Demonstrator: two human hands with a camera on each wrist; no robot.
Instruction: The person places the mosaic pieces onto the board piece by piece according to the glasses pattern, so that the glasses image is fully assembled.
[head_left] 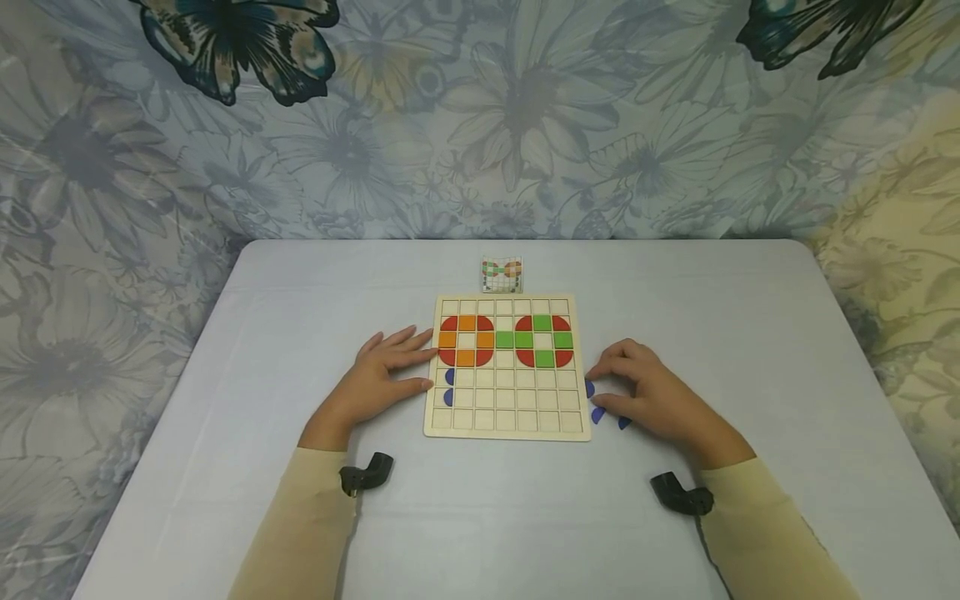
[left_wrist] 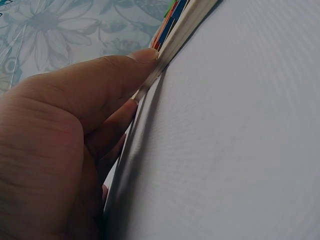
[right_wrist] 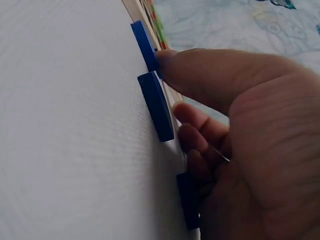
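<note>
A square wooden grid board (head_left: 495, 421) lies on the table, with red, orange and green tiles forming two rings joined by a green square (head_left: 505, 339). Two blue half-round pieces (head_left: 449, 377) sit in its left column. My left hand (head_left: 375, 379) is spread flat at the board's left edge, its thumb and fingertips touching the rim. Beside the right edge, my right hand (head_left: 648, 387) has curled fingers, with a blue half-round piece (head_left: 589, 388) between thumb and index finger. Two more blue pieces (right_wrist: 157, 107) lie under and beside that hand.
A small pattern card (head_left: 502, 275) stands behind the board, showing a similar coloured design on a grid. The white table (head_left: 495, 517) meets a flower-printed cloth backdrop (head_left: 525, 125). Black wrist cameras (head_left: 367, 475) are strapped over both sleeves.
</note>
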